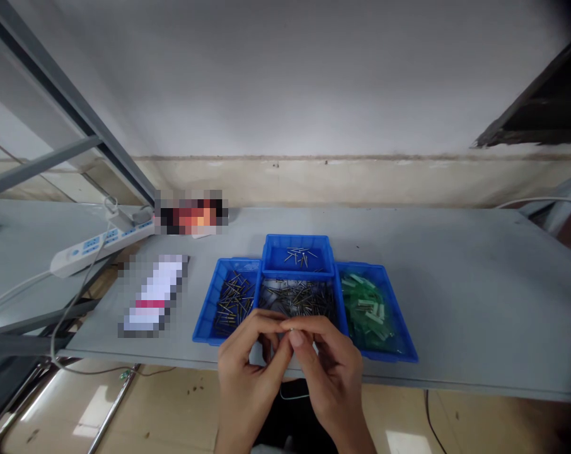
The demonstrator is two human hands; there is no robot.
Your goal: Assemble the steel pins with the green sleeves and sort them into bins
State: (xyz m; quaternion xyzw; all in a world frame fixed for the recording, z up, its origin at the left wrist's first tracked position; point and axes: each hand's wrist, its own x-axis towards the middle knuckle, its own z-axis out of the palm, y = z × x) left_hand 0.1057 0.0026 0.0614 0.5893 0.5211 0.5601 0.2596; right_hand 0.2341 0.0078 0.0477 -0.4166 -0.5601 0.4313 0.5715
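My left hand (250, 353) and my right hand (330, 359) meet in front of the bins, fingertips pinched together. Something tiny and shiny shows between the thumbs and index fingers, too small to name. Just beyond the hands, the middle blue bin (261, 287) holds a heap of thin metal pins (309, 297). On its left, another blue bin (208, 309) contains similar pins with brassy parts (236, 302). The small back bin (297, 239) has several loose pins (300, 255). In the right blue bin (401, 315) lies green plastic wrapping (361, 328) with pale strips (371, 309).
All bins stand on a grey table (474, 302) against the wall. To the left are a pixelated phone-like object (155, 293), a white power strip (101, 247) with cables, and a blurred red-and-black item (191, 213). A metal frame post (77, 94) rises at left.
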